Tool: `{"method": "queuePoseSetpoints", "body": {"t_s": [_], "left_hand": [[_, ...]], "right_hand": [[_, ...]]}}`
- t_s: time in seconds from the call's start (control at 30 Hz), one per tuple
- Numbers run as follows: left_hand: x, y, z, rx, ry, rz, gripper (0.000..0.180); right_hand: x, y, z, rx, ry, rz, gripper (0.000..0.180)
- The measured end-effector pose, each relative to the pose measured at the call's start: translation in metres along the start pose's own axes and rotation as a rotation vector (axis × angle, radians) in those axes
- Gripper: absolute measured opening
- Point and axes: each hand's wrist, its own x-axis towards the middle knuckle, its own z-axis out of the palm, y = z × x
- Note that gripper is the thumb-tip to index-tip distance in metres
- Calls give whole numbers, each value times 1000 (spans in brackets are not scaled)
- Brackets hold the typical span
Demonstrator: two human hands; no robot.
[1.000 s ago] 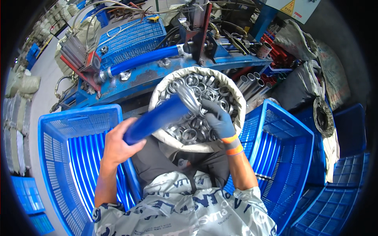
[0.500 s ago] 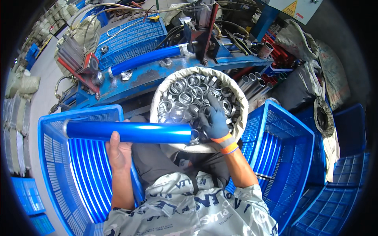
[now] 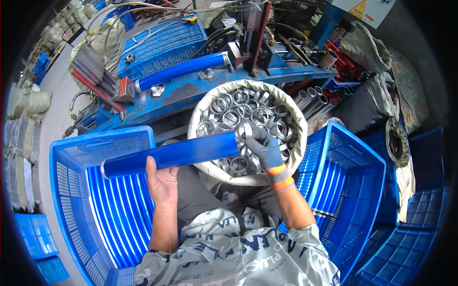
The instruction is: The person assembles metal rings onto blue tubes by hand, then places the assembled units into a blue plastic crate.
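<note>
My bare left hand (image 3: 163,183) is closed on a glossy blue tube (image 3: 174,155), which it holds from below across my lap, its right end raised a little. A silvery rim (image 3: 103,169) shows at the tube's left end. My gloved right hand (image 3: 265,148) pinches a silver metal ring (image 3: 244,131) close to the tube's right end; a gap between ring and tube is hard to judge. Beneath that hand stands a round, cloth-lined container (image 3: 197,114) of loose metal rings (image 3: 260,115).
At my left a blue crate (image 3: 62,186) holds several blue tubes (image 3: 119,209); another crate (image 3: 355,209) with tubes stands at my right. Ahead is a blue machine bench (image 3: 181,95) with one blue tube (image 3: 183,70) clamped on it. Metal pipes (image 3: 312,102) lie right of the container.
My right hand has come up out of the rings with one ring in its fingers. The tube in my left hand has shifted right and tilted, its right end higher.
</note>
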Motion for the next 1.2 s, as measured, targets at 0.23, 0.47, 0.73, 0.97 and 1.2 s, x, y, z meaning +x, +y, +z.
{"method": "queuePoseSetpoints", "body": {"t_s": [0.23, 0.47, 0.73, 0.97, 1.2], "left_hand": [[0, -16, -4, 26, -5, 4, 61], [5, -13, -9, 60, 27, 37, 58], [39, 3, -25, 134, 49, 86, 64], [65, 32, -57, -157, 88, -28, 71], [57, 90, -81, -146, 108, 44, 66]], "right_hand": [[-18, -35, 18, 339, -175, 18, 78], [-13, -33, 14, 99, -157, 34, 83], [29, -57, 48, -38, -261, 119, 86], [170, -50, 75, -61, -253, -30, 66], [318, 2, 183, -1298, -96, -572, 82]]}}
